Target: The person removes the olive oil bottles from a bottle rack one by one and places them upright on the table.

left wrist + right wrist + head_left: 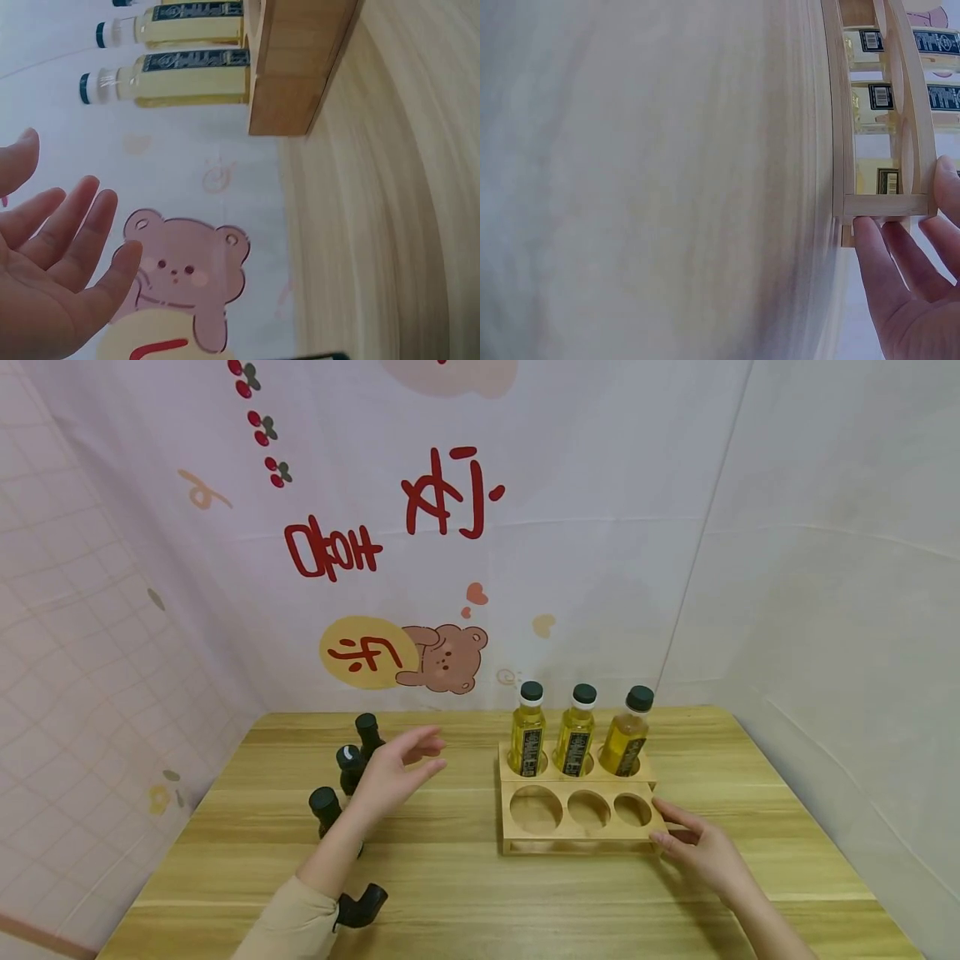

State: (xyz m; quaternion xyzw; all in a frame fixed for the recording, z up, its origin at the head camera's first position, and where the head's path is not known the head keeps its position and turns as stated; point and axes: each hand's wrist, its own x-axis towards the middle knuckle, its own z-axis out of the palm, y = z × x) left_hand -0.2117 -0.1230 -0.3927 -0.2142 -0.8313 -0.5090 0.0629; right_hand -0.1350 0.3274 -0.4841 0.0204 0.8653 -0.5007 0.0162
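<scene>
A two-tier wooden bottle rack [581, 837] stands on the table, right of the middle. In its back row are three bottles of yellow oil with dark green caps: a left one [528, 739], a middle one [576, 735] and a right one [627, 739], which leans and looks less full. The front row's round holes hold nothing. My right hand [705, 853] holds the rack's right end, its thumb and fingers at the front corner. Relaxed and holding nothing, my left hand [397, 772] is in the air left of the rack, near several dark bottles [367, 735].
Another dark bottle [325, 806] stands by my left forearm, partly hidden. A black curved piece [363, 906] lies near my left sleeve. Behind the wooden table [450, 893] hangs a white printed cloth [600, 527]; more cloth closes off both sides.
</scene>
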